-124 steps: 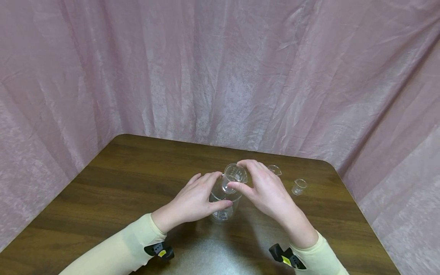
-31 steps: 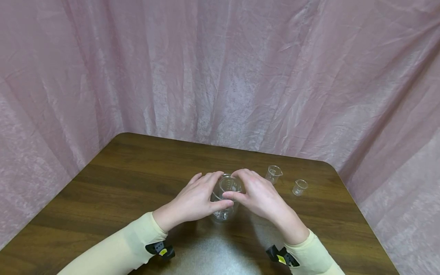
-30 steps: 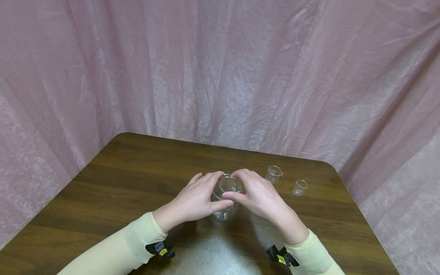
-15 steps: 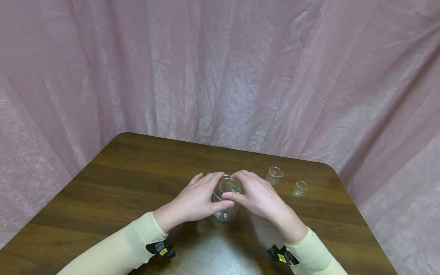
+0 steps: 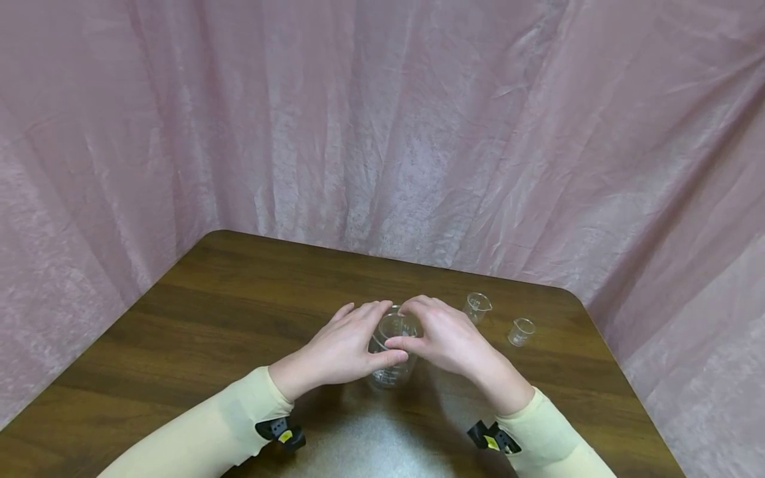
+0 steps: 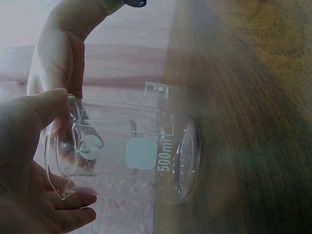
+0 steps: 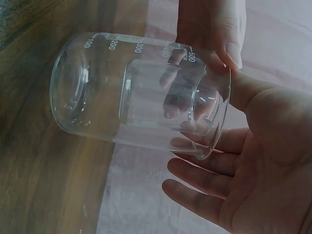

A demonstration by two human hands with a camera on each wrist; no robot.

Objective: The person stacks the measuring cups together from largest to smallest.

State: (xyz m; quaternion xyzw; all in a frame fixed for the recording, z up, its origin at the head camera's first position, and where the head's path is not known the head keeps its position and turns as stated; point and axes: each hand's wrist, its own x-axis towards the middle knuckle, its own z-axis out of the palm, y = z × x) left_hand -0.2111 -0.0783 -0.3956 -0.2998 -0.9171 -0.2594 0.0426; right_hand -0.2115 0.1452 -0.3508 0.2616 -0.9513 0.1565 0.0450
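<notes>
A 500 ml glass beaker (image 5: pixel 387 380) stands upright on the wooden table in front of me. My left hand (image 5: pixel 337 348) grips it near the rim from the left, thumb in front and fingers behind. Inside its upper part is a smaller glass beaker (image 5: pixel 397 324), pinched near its rim by the thumb and fingers of my right hand (image 5: pixel 448 337). In the right wrist view, the smaller beaker's base (image 7: pixel 124 92) hangs well above the large beaker's bottom (image 7: pixel 61 92). Glass and fingers partly hide where the fingertips touch.
Two more small glass beakers stand to the right: a spouted one (image 5: pixel 477 307) farther back and the smallest one (image 5: pixel 522 330) beyond my right wrist. The brown table (image 5: pixel 269 285) has rounded far corners. Pink curtains (image 5: pixel 382 133) hang behind and beside it.
Seconds ago the smaller beaker was tilted above the large beaker's rim; my right hand has lowered it inside. Over the last second the hands have barely moved, while the head view shifted slightly.
</notes>
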